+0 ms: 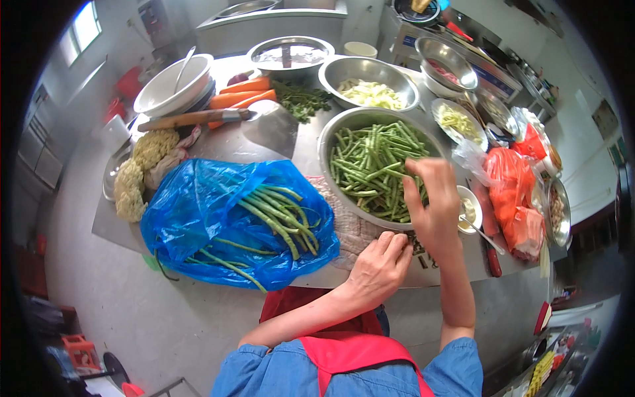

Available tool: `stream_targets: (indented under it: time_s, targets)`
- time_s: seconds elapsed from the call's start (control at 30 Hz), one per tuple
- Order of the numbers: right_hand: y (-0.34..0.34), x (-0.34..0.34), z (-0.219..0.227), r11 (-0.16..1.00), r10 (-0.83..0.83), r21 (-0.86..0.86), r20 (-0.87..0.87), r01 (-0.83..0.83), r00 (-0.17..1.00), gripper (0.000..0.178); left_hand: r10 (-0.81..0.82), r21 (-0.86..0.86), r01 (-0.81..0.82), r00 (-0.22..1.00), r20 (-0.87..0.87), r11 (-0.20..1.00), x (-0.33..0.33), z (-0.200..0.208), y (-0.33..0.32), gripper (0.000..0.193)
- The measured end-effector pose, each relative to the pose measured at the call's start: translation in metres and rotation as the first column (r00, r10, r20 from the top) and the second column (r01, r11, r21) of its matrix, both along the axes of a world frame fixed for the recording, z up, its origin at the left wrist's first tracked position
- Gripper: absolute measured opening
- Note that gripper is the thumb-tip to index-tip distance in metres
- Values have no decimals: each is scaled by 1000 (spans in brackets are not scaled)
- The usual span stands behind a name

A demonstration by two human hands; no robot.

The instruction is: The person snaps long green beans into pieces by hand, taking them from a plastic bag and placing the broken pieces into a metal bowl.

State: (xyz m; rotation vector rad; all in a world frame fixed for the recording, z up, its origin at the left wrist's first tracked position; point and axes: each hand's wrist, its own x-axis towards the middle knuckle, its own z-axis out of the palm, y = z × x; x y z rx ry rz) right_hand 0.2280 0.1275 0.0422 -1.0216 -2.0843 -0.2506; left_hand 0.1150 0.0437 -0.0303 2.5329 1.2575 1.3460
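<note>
My right hand (433, 202) is over the right side of a large steel bowl (325, 153) of cut green beans (377, 165). Its thumb and forefinger are apart, and I see nothing held between them. Just in front of that bowl is my left hand (380, 268), its fingers curled and pressed together; what they hold, if anything, is hidden. Small dark bits (424, 258) lie on the table beside its fingertips. To the left, a blue plastic bag (192, 212) lies open with long whole beans (281, 218) spilling over it.
A cleaver (264, 126) lies at the back left near carrots (241, 92), cauliflower (155, 149) and white bowls (175, 86). On the right are a small bowl with a spoon (468, 210), a red-handled knife (493, 261) and a red plastic bag (509, 185). More steel bowls (367, 66) stand behind.
</note>
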Motion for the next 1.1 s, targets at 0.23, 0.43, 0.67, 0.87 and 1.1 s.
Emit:
stream_targets:
  time_s: [0.23, 0.43, 0.67, 0.87, 1.1]
  targets:
    - [-62, -42, -23, 908, 284, -217, -311, -359, 907, 14, 80, 13, -84, 982, 171, 996, -70, 7, -26, 20]
    - [-74, -97, -58, 848, 290, -390, -227, -360, 930, 11, 422, -130, -402, 873, 245, 906, -148, 14, -53, 20]
    - [-79, -132, -65, 928, 144, -365, 154, -79, 977, 25, 641, -252, -628, 767, -41, 736, -229, 25, -44, 17]
    - [-67, -132, -66, 940, 157, -321, 108, -115, 982, 23, 566, -55, -564, 821, 69, 824, -303, 46, 8, 24]
    - [-68, -102, -28, 341, -82, -788, -569, -513, 818, 14, 531, -157, -514, 842, 98, 843, -364, 72, 96, 25]
